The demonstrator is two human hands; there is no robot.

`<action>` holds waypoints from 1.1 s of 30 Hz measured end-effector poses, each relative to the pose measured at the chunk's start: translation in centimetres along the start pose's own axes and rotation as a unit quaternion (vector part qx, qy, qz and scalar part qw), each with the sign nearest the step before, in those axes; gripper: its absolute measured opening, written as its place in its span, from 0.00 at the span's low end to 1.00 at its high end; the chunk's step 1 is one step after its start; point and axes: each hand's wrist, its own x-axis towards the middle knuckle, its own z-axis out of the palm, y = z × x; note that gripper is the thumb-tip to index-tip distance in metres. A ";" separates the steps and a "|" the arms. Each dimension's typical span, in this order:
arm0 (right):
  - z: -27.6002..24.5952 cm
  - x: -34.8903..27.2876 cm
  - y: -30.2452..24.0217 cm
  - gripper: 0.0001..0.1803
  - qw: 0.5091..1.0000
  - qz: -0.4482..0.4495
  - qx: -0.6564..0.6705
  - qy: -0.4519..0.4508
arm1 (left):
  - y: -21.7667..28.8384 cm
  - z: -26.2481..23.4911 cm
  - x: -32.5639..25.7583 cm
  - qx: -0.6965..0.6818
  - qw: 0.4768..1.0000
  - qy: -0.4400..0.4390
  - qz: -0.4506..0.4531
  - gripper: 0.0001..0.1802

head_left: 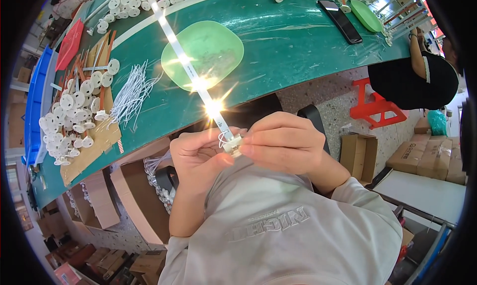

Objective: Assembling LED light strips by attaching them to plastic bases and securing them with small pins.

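Observation:
My two hands are together in front of my chest, just off the table's near edge. Between them is the lower end of a long, narrow white LED strip (186, 59), which slants up and away to the left, several of its lights glowing brightly. A small white cap (232, 145) with thin looped wires sits at that end. My left hand (196, 158) grips the strip's end from the left, thumb beneath the cap. The fingertips of my right hand (285, 143) pinch the cap from the right. Behind the strip, a light green bowl (226, 39) rests on the table.
White wires (131, 94) lie beside many white disc-ended strips (74, 111) on cardboard. A red tray (69, 44), blue bin (37, 106) and black phone (340, 22) are around the green table (278, 51). At right are a co-worker (417, 81) and a red stool (372, 106).

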 end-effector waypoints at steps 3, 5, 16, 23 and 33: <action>0.4 0.2 0.2 0.15 0.999 -0.011 0.031 0.006 | -0.1 -0.6 -0.1 0.020 0.999 -0.024 0.018 0.28; 0.8 0.6 0.3 0.13 1.000 -0.020 0.018 -0.017 | -0.1 -1.1 -0.1 0.029 0.999 -0.024 0.025 0.28; 1.3 7.7 11.0 0.10 0.950 0.144 0.035 -0.274 | 0.5 -7.0 1.3 0.068 0.983 0.133 0.106 0.23; 2.9 8.6 13.8 0.07 0.855 0.174 -0.090 -0.481 | 1.0 -7.6 2.4 -0.024 0.989 0.113 0.088 0.19; 1.7 8.6 13.2 0.03 0.899 0.273 0.017 -0.342 | 1.2 -7.5 3.2 -0.011 0.989 0.128 0.078 0.20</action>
